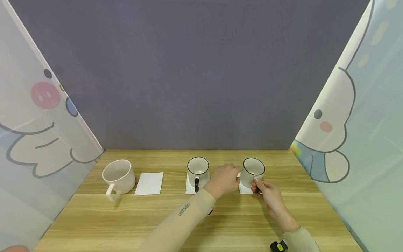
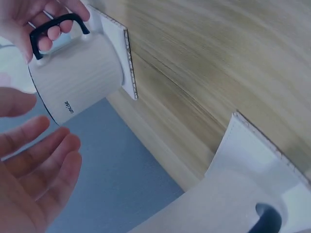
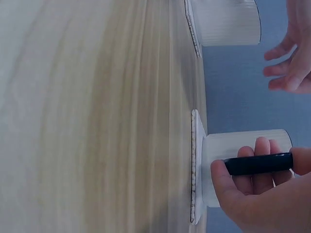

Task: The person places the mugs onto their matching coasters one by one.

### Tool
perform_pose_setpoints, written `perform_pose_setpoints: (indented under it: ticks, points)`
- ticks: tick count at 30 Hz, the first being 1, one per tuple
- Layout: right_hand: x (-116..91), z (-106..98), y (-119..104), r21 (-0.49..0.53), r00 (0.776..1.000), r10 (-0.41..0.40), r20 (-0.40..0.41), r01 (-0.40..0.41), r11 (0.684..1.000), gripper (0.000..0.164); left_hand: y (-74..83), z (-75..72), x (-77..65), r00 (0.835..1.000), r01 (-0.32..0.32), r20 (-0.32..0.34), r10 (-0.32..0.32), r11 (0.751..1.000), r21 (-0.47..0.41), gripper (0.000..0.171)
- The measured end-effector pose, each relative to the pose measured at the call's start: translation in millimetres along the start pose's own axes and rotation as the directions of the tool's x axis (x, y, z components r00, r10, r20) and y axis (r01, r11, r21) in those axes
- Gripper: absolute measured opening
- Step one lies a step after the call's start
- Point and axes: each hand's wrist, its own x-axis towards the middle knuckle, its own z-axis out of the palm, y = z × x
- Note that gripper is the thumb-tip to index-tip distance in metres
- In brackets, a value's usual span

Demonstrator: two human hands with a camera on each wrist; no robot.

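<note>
On the right, a white mug (image 1: 247,176) with a dark rim stands upright on a square white coaster (image 1: 245,189). My right hand (image 1: 271,196) holds its black handle (image 3: 257,164), fingers curled through the loop in the right wrist view. My left hand (image 1: 225,177) hovers just left of that mug, apart from it; the left wrist view shows its fingers (image 2: 53,170) loosely extended with nothing in them. A similar mug (image 1: 192,177) with a black handle stands on the middle coaster (image 1: 189,190), partly behind my left forearm.
At the far left a wider all-white cup (image 1: 125,182) sits on the wooden table (image 1: 104,217), its handle toward me. A bare white coaster (image 1: 149,183) lies beside it. A grey wall panel (image 1: 201,77) closes the back, with cartoon-printed sheets (image 1: 371,140) at both sides.
</note>
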Motion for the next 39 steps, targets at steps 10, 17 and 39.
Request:
perform_pose_setpoints:
  ticks: [10, 17, 39]
  points:
    - [-1.6, -4.1, 2.0, -0.006, 1.000, 0.008, 0.017, -0.008, 1.000, 0.038, -1.7, -18.1, -18.1, 0.990, 0.020, -0.142, -0.018, 1.000, 0.011, 0.012]
    - [-1.2, -5.5, 2.5, -0.007, 1.000, 0.005, 0.020, -0.005, 1.000, 0.037, -5.9, -32.3, -29.3, 0.969, -0.006, -0.247, 0.000, 1.000, -0.022, 0.017]
    - [0.9, -1.1, 1.8, -0.009, 1.000, -0.004, 0.011, 0.004, 1.000, 0.038, -52.2, -61.9, -70.4, 0.890, -0.025, -0.451, -0.071, 0.979, -0.205, 0.006]
